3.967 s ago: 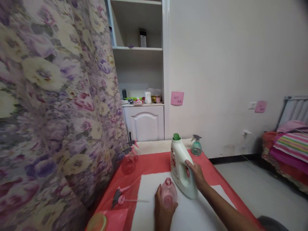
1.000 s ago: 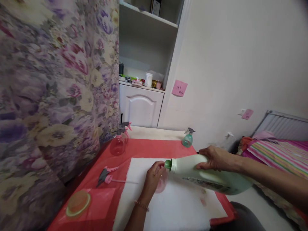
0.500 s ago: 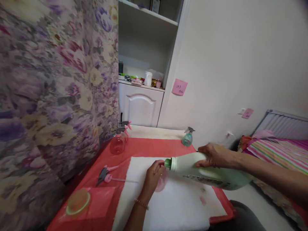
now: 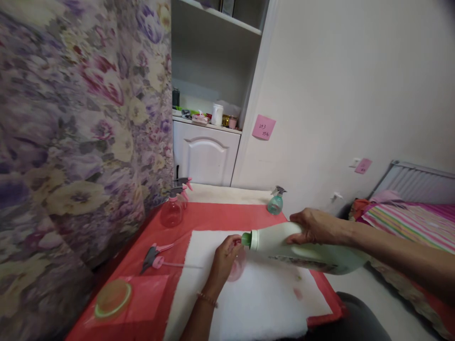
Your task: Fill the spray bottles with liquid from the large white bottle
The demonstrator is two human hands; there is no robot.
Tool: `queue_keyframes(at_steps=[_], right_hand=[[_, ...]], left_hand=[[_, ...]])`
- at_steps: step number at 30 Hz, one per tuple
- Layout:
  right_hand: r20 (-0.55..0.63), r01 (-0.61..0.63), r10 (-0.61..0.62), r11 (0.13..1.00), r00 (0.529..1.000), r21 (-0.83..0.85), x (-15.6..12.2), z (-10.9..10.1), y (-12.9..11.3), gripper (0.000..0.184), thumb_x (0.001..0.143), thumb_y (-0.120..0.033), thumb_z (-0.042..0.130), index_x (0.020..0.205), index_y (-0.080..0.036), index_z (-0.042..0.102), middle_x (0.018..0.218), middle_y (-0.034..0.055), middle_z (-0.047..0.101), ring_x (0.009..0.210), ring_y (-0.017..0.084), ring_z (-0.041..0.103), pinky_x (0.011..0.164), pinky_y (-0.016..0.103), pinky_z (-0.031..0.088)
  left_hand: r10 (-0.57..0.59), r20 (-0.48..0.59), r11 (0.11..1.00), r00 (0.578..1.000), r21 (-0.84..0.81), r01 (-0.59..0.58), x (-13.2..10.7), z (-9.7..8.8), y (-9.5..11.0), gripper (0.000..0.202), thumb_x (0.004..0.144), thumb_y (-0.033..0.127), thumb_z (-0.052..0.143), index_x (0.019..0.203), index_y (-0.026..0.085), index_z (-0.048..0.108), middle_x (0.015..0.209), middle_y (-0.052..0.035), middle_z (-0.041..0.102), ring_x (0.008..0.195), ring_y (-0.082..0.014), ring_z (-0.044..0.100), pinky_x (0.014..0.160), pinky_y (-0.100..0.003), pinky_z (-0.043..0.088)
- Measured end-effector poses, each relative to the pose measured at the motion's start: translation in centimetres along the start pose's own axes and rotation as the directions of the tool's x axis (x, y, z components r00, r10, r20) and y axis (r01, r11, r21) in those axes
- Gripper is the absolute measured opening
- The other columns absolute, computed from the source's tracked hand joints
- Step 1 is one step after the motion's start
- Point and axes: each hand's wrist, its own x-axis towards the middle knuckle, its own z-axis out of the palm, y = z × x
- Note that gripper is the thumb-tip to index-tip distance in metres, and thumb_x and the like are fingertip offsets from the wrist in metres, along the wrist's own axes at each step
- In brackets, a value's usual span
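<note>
Over the white cloth (image 4: 263, 293), my left hand (image 4: 226, 253) is closed around the neck of a clear pink spray bottle (image 4: 237, 268) that has no spray head on. My right hand (image 4: 307, 227) grips a large pale green jug (image 4: 320, 253), tilted almost level. The jug's green spout meets the pink bottle's mouth beside my left fingers; whether liquid flows I cannot make out. To the left lies a loose grey and pink spray head (image 4: 155, 259) with its long tube reaching onto the cloth. Nearer me is a round, amber-looking lid with a green rim (image 4: 113, 298).
Pink spray bottles (image 4: 172, 212) with heads stand at the table's back left, and a green spray bottle (image 4: 275, 203) at the back right. A red cover (image 4: 220, 215) lies over the table. A flowered curtain (image 4: 78, 142) hangs on the left; a bed (image 4: 419, 222) is at right.
Both hands keep their hold, with the jug's spout still at the pink bottle's mouth. The whole view has shifted slightly; little else differs.
</note>
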Motion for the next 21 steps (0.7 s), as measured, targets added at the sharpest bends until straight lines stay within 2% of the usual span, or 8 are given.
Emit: queue_keyframes(at_steps=[6,21], right_hand=[[0.011,-0.007,0.007,1.000,1.000,0.010,0.14,0.25,0.40,0.046,0.076,-0.067,0.060,0.071,-0.021,0.055,0.061,-0.0015,0.055,0.054,0.013,0.050,0.052,0.026,0.035],[0.000,-0.011,0.011,1.000,1.000,-0.003,0.05,0.17,0.32,0.046,0.076,-0.067,0.060,0.070,-0.022,0.052,0.059,-0.0030,0.051,0.053,0.013,0.046,0.052,0.026,0.033]], left_hand=[[-0.008,-0.010,1.000,1.000,-0.002,0.007,0.05,-0.02,0.18,0.022,0.080,0.036,0.062,0.095,0.021,0.068,0.094,-0.0045,0.072,0.094,-0.0224,0.065,0.086,-0.031,0.049],[-0.011,0.007,1.000,1.000,0.001,0.011,-0.05,-0.02,0.86,0.024,0.080,0.037,0.062,0.096,0.021,0.068,0.094,-0.0041,0.071,0.094,-0.0222,0.064,0.086,-0.031,0.048]])
